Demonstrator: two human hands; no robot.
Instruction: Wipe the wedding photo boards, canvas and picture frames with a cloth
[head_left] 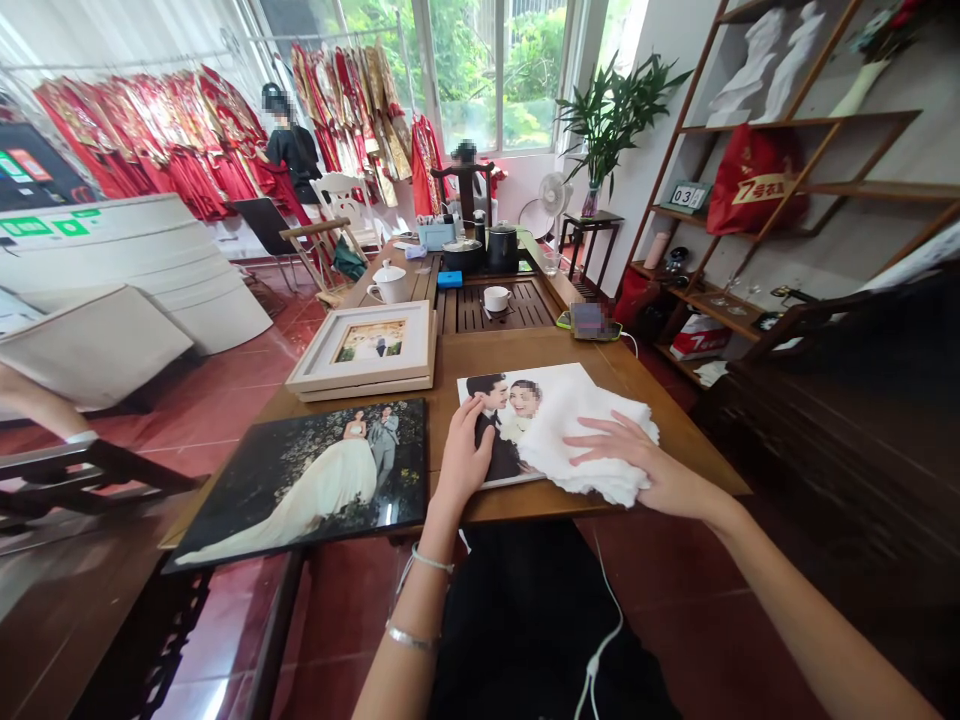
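A wedding photo panel with a white background lies near the front edge of the wooden table. My left hand rests on its left side, fingers stretched out and holding nothing. A crumpled white cloth covers the panel's right part. Spread flat over the cloth, the fingers of my right hand press it against the panel. To the left lies a larger dark photo panel of a couple, its front edge jutting past the table. Light wooden picture frames are stacked behind it.
Farther back on the table are a lidded white mug, a small cup on a slatted tea tray, a phone with a cable, and dark pots. Shelves stand right; people and racks of red garments are beyond.
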